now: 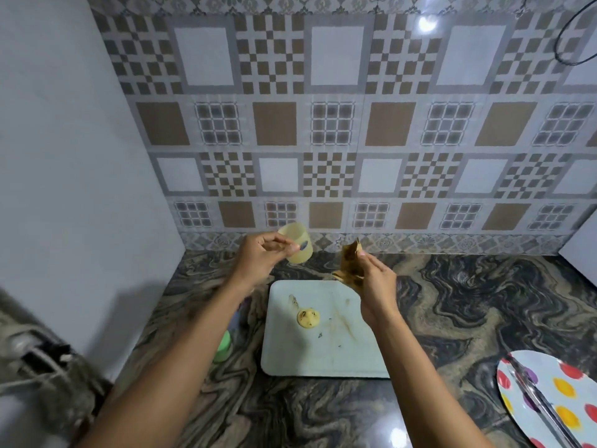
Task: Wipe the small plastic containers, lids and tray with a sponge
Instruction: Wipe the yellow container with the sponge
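Left hand (pixel 261 257) raised over the back of the desk (pixel 452 302), fingers and thumb curled round a small pale yellow plastic container (pixel 297 242), translucent, tilted with its mouth up and to the left. There is a dark bluish mark on its side by the fingertips. Contents not readable through the blur; possibly nothing in it. Right hand (pixel 376 286) held up just beside it but apart, pinching a brown, stained sponge (pixel 350 263), crumpled, above the far right corner of the tray. White tray (pixel 323 357) lies flat on the desk below and between the two hands, soiled with brownish smears and dark specks. One round yellow lid (pixel 308 317) rests on it, left of centre, also speckled dark. Left of the tray a green item (pixel 223 345) stands on the desk, mostly hidden behind the left forearm. Near right corner: spotted plate (pixel 549 363), red, yellow and purple dots, cut by the frame edge, with a long metal utensil (pixel 539 402) lying across it. Patterned tile wall behind. Blurred dark object at the lower left edge, not identifiable.
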